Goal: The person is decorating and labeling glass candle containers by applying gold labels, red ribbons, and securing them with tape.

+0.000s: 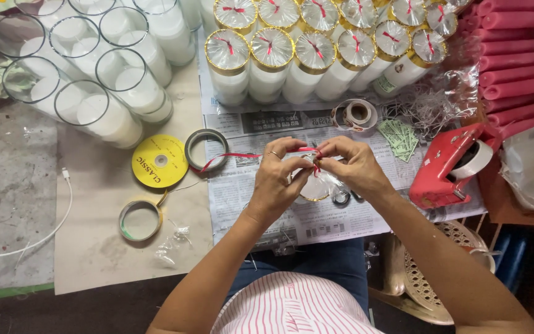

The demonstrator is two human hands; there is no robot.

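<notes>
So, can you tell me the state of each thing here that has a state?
Left hand: closed, pinching the red ribbon.
Right hand: closed, pinching the ribbon at the knot.
Glass jar under the hands: covered with clear film, ribbon being tied.
Finished jars: wrapped, gold rim, red bow.
Plain jars: uncovered, white wax inside.
Red tape dispenser: lying unused.

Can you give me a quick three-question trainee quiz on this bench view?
1. True or false: both the left hand and the right hand grip the red ribbon.
2. Which sits nearest the right hand? A) yellow disc B) red tape dispenser C) white cable
3. Fill in: the finished wrapped candles have rims of ____ colour.

Key: 1 true; 2 B; 3 gold.
</notes>
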